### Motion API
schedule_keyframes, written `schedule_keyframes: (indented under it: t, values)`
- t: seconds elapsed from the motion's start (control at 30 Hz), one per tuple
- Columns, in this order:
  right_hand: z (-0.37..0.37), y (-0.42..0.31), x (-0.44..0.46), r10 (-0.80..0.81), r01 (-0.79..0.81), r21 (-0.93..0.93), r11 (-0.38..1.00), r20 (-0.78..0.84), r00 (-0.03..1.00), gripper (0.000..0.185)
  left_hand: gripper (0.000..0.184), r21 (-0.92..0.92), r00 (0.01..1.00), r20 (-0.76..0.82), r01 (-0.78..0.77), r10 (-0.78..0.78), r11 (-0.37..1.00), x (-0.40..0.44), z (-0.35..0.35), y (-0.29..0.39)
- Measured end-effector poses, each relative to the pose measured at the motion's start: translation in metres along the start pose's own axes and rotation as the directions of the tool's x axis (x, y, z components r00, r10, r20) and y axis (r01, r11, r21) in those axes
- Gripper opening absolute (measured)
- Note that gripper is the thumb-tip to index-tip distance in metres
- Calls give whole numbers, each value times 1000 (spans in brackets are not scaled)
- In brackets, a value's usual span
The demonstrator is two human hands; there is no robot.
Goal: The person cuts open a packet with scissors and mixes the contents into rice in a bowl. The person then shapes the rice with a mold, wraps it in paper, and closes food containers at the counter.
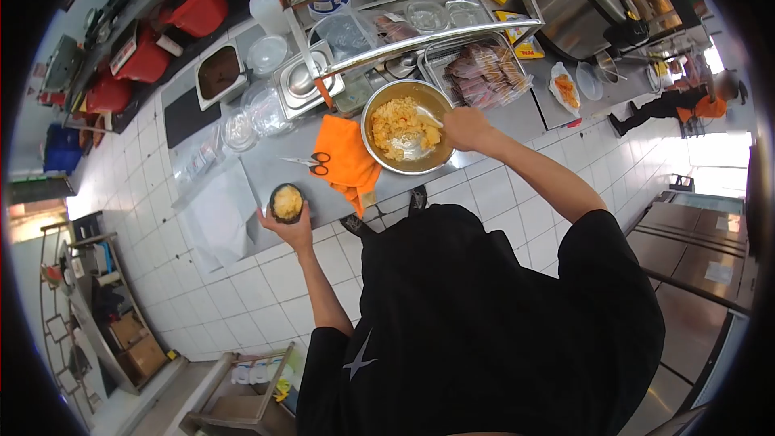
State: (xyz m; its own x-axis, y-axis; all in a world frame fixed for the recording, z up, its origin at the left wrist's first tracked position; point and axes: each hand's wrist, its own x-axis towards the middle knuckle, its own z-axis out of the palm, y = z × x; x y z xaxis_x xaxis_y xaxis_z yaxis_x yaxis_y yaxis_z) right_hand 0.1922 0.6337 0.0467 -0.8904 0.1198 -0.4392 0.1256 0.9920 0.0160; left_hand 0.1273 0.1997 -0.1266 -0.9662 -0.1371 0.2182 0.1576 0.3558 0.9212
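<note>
My left hand (pixel 289 230) is wrapped round a small dark bowl (pixel 274 211) filled with yellow, rice-like food (pixel 287 200), at the counter's front edge. At the rim of a large metal mixing bowl (pixel 414 165), my right hand (pixel 466 128) is closed on what looks like a spoon (pixel 437 119), mostly hidden by the fingers and food. More of the yellow food (pixel 398 123) lies in the mixing bowl, with bare metal showing at its bottom. Between the two bowls is an orange cloth (pixel 343 145), and scissors (pixel 315 163) with dark handles rest partly on it.
White sheets (pixel 216 218) lie at the counter's left end. Behind the mixing bowl stands a tray of packaged food (pixel 486 74) below a metal shelf rack (pixel 420 39). A plate of orange food (pixel 565 90) sits farther right. Another person (pixel 686 105) stands at far right.
</note>
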Motion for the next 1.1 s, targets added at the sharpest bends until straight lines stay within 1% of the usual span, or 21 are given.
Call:
schedule_keyframes:
  t: [0.07,0.1,0.17,0.2,0.23,0.27,0.33,0.37,0.47,0.57,0.67,0.7,0.77,0.8,0.83,0.87,0.97,1.03,1.1]
  values:
    - [-5,4,0,14,-14,-5,1000,33,999,22,115,121,999,14,-34,33,992,0,1,-5]
    - [-2,3,-2,-1,0,22,1000,32,1000,22,114,91,1000,1,6,-6,996,-1,3,10]
    - [4,-1,-2,-31,29,83,996,19,999,24,114,63,1000,28,-9,7,998,-5,7,19]
    - [9,-2,-1,-27,20,128,992,55,998,24,114,47,999,45,-21,19,999,-6,8,25]
    - [15,-3,2,-23,7,173,985,90,996,25,96,89,998,53,-50,46,995,-10,8,32]
    - [22,-4,5,-20,-8,219,976,125,992,25,98,26,995,87,-48,46,998,-14,10,41]
    - [43,-6,16,-28,-20,356,934,129,991,26,102,-94,985,163,-41,55,995,-24,19,62]
    - [52,-5,20,-32,-26,423,906,130,991,27,112,-161,977,210,-7,41,987,-30,26,76]
    - [58,-15,25,-80,47,513,857,42,996,27,121,-305,920,386,62,64,950,-45,51,103]
    - [74,-9,37,-63,49,586,809,4,998,28,122,-445,842,533,196,82,874,-53,77,121]
    - [79,8,53,-165,31,695,718,126,978,32,123,-453,795,600,252,84,855,-43,102,131]
    - [77,10,54,-136,-57,729,682,203,970,33,123,-512,791,607,321,72,797,-37,110,135]
    - [75,9,55,-95,-236,771,592,358,929,34,122,-496,770,637,373,36,784,-24,117,142]
    - [74,7,54,-128,-177,778,602,314,941,34,122,-486,758,652,398,20,778,-17,119,144]
    - [72,5,54,-161,-118,782,612,269,950,35,120,-464,754,656,370,32,805,-13,121,141]
    - [71,4,53,-195,-57,783,619,224,955,35,120,-464,745,666,375,37,802,-11,122,139]
    - [88,6,57,-187,-165,864,475,283,941,36,121,-456,720,692,390,43,800,-7,122,139]
    - [88,4,47,-174,-216,921,323,282,943,37,121,-443,711,703,394,39,806,-6,120,150]
    - [89,2,40,-169,-264,949,174,293,941,37,121,-378,676,729,269,107,886,-4,119,162]
